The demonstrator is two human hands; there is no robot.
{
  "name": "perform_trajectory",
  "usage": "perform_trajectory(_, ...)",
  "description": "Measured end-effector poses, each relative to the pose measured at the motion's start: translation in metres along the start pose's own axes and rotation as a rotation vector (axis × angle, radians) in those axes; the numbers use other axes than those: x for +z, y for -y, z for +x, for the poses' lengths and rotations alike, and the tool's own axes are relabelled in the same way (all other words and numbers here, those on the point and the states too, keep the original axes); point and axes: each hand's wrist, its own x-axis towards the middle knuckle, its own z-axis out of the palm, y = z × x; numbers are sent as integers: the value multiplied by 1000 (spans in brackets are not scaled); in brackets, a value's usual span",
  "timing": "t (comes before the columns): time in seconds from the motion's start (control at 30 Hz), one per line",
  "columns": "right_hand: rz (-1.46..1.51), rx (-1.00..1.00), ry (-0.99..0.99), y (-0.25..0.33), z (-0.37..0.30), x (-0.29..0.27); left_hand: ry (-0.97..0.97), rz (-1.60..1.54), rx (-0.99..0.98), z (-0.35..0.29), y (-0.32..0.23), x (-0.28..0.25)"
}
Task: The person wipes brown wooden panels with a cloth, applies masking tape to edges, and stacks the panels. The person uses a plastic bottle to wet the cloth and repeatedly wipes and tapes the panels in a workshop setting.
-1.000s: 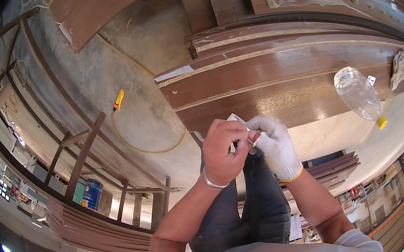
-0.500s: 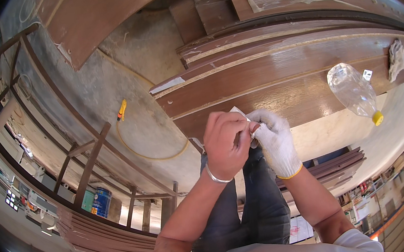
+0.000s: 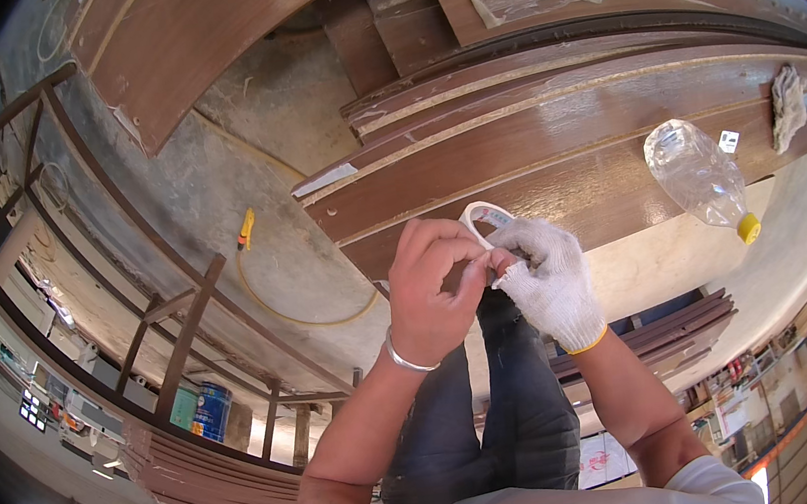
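Observation:
A white roll of tape (image 3: 470, 214) shows its ring and hollow core just past my fingers, over the near edge of the brown boards. My right hand (image 3: 549, 269), in a white knitted glove with a bare fingertip poking out, grips the roll. Bare but for a silver bangle at the wrist, my left hand (image 3: 434, 273) pinches at the roll's near side. The fingertips of both hands meet there. Whether a loose end of tape is between them is hidden.
Long brown wood-grain boards (image 3: 476, 183) lie stacked ahead. On them rest a clear plastic bottle (image 3: 692, 178) with a yellow cap and a crumpled rag (image 3: 789, 109). A metal frame (image 3: 166, 331) stands at left; a yellow hose (image 3: 263, 299) crosses the floor.
The roll of tape has tipped up, so its ring and core now show between my hands. My left hand has shifted slightly left.

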Motion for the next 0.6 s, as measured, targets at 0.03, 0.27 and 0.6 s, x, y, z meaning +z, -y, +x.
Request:
perform_trajectory(0.03,87,58,7,2,0,1,-20,34,34,-1,-2,1)
perform_trajectory(0.27,774,393,-35,-3,-6,8,-262,27,25,9,-5,3)
perform_trajectory(0.6,837,534,4,-45,-11,-12,-134,170,-294,102,89,-56)
